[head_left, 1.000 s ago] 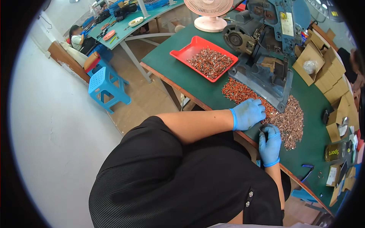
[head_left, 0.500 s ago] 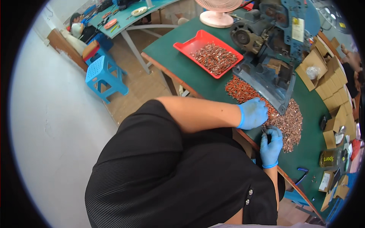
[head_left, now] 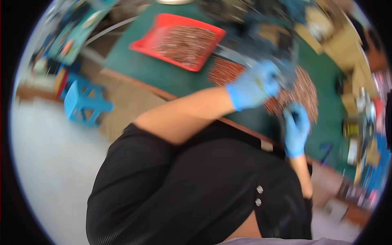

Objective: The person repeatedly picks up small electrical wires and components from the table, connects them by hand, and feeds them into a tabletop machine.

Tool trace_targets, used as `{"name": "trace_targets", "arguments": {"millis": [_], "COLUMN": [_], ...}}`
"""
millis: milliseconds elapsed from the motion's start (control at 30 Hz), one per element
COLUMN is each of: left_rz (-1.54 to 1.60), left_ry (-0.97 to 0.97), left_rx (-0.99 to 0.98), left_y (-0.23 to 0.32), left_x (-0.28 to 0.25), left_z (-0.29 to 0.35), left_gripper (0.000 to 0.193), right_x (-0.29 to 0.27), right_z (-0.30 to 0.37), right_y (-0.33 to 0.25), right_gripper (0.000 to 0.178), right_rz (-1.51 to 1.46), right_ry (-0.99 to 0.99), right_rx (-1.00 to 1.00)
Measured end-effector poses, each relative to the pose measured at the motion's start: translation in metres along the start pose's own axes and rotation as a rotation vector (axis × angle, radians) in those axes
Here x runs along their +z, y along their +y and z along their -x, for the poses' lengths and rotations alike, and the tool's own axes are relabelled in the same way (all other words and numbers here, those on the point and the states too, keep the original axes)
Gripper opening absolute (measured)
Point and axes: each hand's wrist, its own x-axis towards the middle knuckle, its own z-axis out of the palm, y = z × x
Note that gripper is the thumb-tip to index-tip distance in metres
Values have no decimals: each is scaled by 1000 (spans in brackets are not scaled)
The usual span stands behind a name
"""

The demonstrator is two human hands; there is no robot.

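Single head cam, looking steeply down from above the person's own torso, tilted and motion-blurred (fisheye, black rim), with lap close at the bottom, green table [head_left: 171,77] farther up, floor [head_left: 49,171] at left, no second view to overlap.

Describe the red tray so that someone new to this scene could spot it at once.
Start at the green table that fills the upper middle of the head view. The red tray lies on its far left part, beyond the person's left hand. It is the only bright red, shallow, rimmed container there, holding small coppery parts, whereas the nearby pile lies loose on the table.
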Motion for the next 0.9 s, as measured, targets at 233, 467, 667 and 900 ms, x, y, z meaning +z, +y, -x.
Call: {"name": "trace_targets", "arguments": {"millis": [233,467,667,900], "left_rz": [929,823,539,81], "left_ry": [-115,-49,47,231], "left_rx": [-274,-297,-291,-78], "left_y": [-29,-35,-12,7], "left_x": [53,69,66,47], "left_z": [-57,-94,-118,-160], "left_gripper": [12,13,16,7], "right_x": [-39,-52,-59,-69], "right_z": [-74,-103,-128,-180], "right_y": [23,44,17,1], "right_gripper": [9,8,8,9], "right_rz": [-612,-368,-337,-240], "right_ry": [21,166,138,148], "right_rx": [76,-86,66,97]}}
